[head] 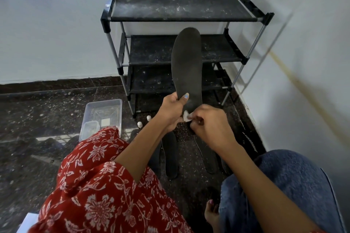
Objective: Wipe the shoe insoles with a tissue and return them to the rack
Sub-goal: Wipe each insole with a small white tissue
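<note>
A dark grey insole (186,66) stands upright in front of the black shoe rack (181,15). My left hand (173,108) grips its heel end, thumb across the face. My right hand (210,125) pinches a small white tissue (186,117) against the bottom edge of that insole. More dark insoles lie flat on the floor below my hands, one under my left forearm (170,157) and one to the right (207,155). The rack's shelves are dusty and hold nothing that I can see.
A clear plastic box (104,113) sits on the dark speckled floor to the left of the rack, with two small white bottles (144,121) beside it. White walls close in behind and on the right. My knees fill the foreground.
</note>
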{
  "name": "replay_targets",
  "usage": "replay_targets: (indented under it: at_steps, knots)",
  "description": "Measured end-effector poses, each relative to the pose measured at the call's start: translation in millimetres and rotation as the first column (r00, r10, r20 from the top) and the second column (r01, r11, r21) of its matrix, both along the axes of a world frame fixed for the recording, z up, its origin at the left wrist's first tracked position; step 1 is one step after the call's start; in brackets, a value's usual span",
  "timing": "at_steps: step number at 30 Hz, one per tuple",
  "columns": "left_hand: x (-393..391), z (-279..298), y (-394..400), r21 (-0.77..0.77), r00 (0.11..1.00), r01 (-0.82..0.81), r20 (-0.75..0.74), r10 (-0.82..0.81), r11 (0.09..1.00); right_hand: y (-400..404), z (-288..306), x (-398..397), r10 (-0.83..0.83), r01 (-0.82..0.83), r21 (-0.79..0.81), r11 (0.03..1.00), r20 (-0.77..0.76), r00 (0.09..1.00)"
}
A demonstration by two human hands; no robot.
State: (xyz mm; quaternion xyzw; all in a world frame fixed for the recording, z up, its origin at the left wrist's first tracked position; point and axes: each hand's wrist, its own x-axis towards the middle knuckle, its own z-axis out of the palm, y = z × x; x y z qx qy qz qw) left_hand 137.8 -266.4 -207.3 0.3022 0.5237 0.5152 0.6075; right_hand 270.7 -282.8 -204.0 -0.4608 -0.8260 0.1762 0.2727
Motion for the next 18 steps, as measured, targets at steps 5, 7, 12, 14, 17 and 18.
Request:
replay_targets:
  at_steps: [5,7,12,14,17,18]
  knots:
    - [-2.5,2.0,-0.4,-0.005,1.000,0.016,-0.019,-0.016,1.000,1.5,1.6,1.1,-0.024,0.024,0.024,0.999,-0.007,1.000]
    - [-2.4,-0.3,-0.3,-0.002,1.000,-0.007,-0.012,0.006,1.000,-4.1,1.6,-0.9,0.088,-0.087,-0.030,0.996,0.034,0.996]
    - [-1.9,2.8,-1.6,-0.003,1.000,0.023,-0.008,-0.023,1.000,4.0,4.7,4.7,-0.136,0.139,0.033,0.990,-0.064,0.989]
    - [-2.0,3.3,-1.7,-0.004,1.000,0.006,-0.018,-0.006,1.000,0.2,7.9,1.8,-0.011,0.012,-0.049,0.999,0.032,0.999]
    - [-3.0,0.6,-1.0,-0.013,0.999,-0.001,-0.046,0.001,1.000,-7.9,18.9,3.4,0.202,-0.149,-0.403,0.903,0.092,0.975]
    - [-3.3,0.4,-0.9,-0.012,0.999,0.003,-0.053,-0.004,1.000,-6.9,21.6,6.6,0.198,-0.154,-0.449,0.880,0.051,0.979]
